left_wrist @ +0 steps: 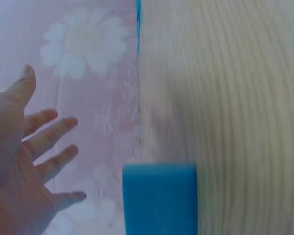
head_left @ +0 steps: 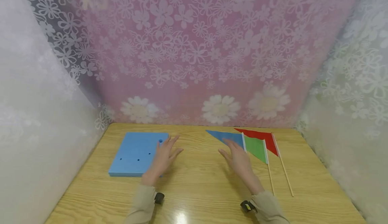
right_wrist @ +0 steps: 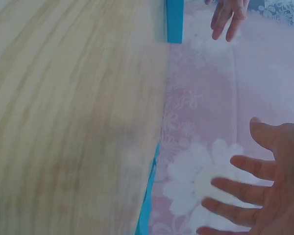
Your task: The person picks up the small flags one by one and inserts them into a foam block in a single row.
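My left hand [head_left: 162,158] hovers by the right edge of a flat blue board [head_left: 133,146] with several small holes; its fingers are spread and hold nothing. In the left wrist view, a gap parts those fingers from the board [left_wrist: 160,200]. Over at the right, my right hand [head_left: 239,160] has its fingers extended, hanging in front of a blue triangular flag [head_left: 230,137] and hiding part of it. Beside that lie a green flag [head_left: 256,148] and a red flag [head_left: 266,139] on thin wooden sticks. The blue flag's stick is mostly hidden.
A wood-grain table [head_left: 197,183] carries everything. Behind it hangs a pink flowered cloth [head_left: 182,82], with pale patterned cloth [head_left: 348,116] along the right side and white cloth [head_left: 45,116] along the left.
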Available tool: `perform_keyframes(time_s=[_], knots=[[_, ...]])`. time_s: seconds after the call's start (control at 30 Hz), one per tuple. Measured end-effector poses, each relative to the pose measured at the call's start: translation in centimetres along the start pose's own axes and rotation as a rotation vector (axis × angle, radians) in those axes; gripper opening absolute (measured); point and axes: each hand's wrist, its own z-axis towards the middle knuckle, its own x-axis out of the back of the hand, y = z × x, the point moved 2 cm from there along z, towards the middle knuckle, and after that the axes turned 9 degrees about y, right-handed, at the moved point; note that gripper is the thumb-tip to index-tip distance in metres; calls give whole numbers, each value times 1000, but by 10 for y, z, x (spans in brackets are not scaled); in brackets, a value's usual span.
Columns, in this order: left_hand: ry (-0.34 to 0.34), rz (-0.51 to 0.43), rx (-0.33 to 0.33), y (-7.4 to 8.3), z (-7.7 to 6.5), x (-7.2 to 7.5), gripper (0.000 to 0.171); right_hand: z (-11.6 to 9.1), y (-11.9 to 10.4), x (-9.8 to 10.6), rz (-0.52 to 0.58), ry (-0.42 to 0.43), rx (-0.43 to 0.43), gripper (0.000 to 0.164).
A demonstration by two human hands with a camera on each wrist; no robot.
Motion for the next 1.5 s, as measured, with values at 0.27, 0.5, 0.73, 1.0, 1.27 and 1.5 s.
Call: perform_keyframes(time_s=[0.27,0.5,0.73,1.0,1.27,1.5], knots=[[67,-2,0,-45,-5,47,49,8,-34,-11,0,-72,48,49],[146,43,-15,-87,-21,83,49,5,-75,-40,0,-70,182,44],[45,108,69,-121,-41,109,61,2,-114,-66,27,-133,288,50],[-108,145,117,-146,-60,124,73,1,-140,-98,-27,-258,335,59],[-190,138,183,-154,-69,122,77,-1,-154,-115,-64,-355,363,66],[-198,136,191,-157,-70,121,77,-4,-157,-123,-121,-420,352,68]])
